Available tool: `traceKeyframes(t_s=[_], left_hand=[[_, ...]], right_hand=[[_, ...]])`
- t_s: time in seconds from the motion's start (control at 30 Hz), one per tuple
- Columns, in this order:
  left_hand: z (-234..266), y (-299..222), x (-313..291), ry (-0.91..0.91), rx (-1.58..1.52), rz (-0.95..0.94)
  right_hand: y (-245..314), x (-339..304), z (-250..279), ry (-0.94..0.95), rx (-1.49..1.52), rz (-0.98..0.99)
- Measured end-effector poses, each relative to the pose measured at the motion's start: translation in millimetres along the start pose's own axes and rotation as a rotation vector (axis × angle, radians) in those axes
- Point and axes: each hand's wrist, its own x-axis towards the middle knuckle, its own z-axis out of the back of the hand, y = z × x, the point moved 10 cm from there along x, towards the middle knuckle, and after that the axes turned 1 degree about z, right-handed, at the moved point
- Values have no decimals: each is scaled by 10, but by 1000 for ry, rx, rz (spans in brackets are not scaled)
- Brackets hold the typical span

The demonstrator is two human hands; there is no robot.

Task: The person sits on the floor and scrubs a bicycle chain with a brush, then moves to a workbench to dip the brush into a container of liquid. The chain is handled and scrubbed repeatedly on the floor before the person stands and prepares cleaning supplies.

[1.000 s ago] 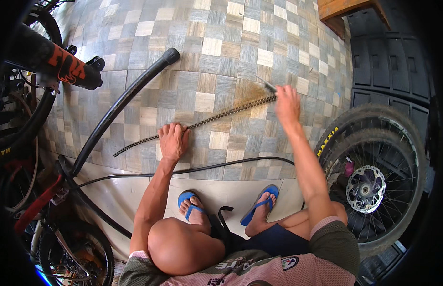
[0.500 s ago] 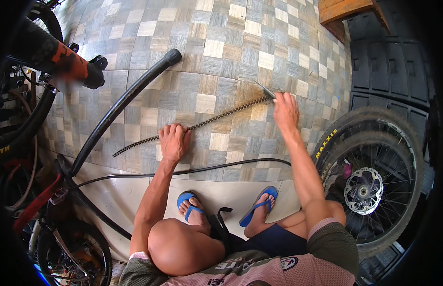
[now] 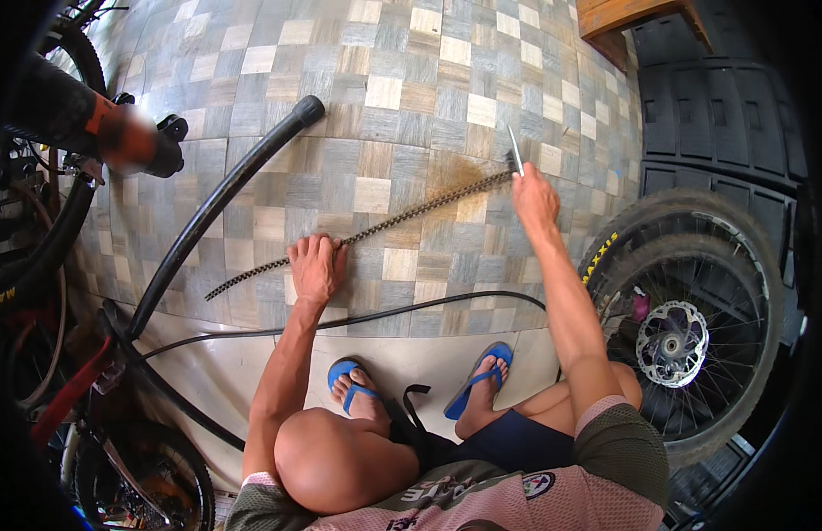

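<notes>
A bicycle chain [image 3: 411, 212] lies stretched slantwise across the checkered floor. My left hand [image 3: 316, 268] presses down on it, fingers bent over the links, with the chain's tail sticking out to the left. At the chain's far right end, my right hand [image 3: 537, 202] grips a slim, pale, pointed tool [image 3: 515, 146]. Dark bristle-like stuff shows beside this tool, against the last links; its exact kind is unclear. A brown, oily-looking stain [image 3: 460, 174] spreads on the floor along that part of the chain.
A thick black tube [image 3: 218, 199] curves up on the left, and a thin black hose [image 3: 411, 307] crosses before my sandalled feet. Bicycle parts and an orange-black cylinder [image 3: 97, 124] crowd the left. Bicycle wheels [image 3: 765, 292] rest on the right, below a wooden bench [image 3: 623, 18].
The tool in my right hand has swung from leaning left to nearly upright, and that hand has shifted slightly right. My left hand stays on the chain.
</notes>
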Motion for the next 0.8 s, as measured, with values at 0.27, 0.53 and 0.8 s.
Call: traceKeyframes(t_s=[0.27,0.53,0.8], left_hand=[[-45,39,-29,-15,-7,5],[-30,13,7,32,13,14],[-61,44,-45,-9,3,0]], right_hand=[[1736,-1151,-1148,407,252,241],[-396,117,208,-21,-108,-99],[910,-750,-1041,329,-34,365]])
